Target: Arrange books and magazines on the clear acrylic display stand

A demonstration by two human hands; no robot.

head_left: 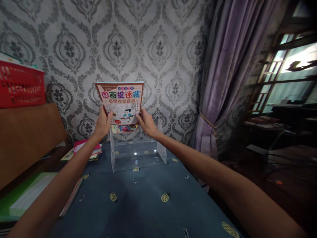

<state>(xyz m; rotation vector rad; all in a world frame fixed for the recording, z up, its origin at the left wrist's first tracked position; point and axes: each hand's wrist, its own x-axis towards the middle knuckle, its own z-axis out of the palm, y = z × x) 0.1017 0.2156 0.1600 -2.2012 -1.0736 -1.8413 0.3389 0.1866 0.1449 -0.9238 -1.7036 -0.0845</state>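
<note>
Both hands grasp the same book: the left hand [102, 125] grips its lower left edge and the right hand [148, 123] its lower right edge, each with the thumb on the front cover. The book [121, 99] is raised in front of the wall, above the far end of the table, its cover facing the wearer. That cover has a brown border, large multicoloured Chinese characters and a drawing of a figure in blue.

Just below the held book, a colourful picture [123, 129] shows, partly hidden by it; whether it is a second book I cannot tell. It is at the upper part of a clear rack [136, 161] with upright side panels, which stands on the table [138, 211]. A dark blue cloth with yellow spots and small pale marks covers the table.

Left of the rack lies a small pile of books with a pink cover [80, 144]. Nearer, partly behind the left forearm, are a green folder [7, 205] with pale sheets and a thin book [71, 197]. Beyond them, a red basket [22, 84] sits on a brown wooden box [29, 138].

Behind everything is the grey patterned wall [173, 49]; a purple curtain [225, 66], gathered by a tie [208, 120], hangs to the right, beside a window [292, 62].
</note>
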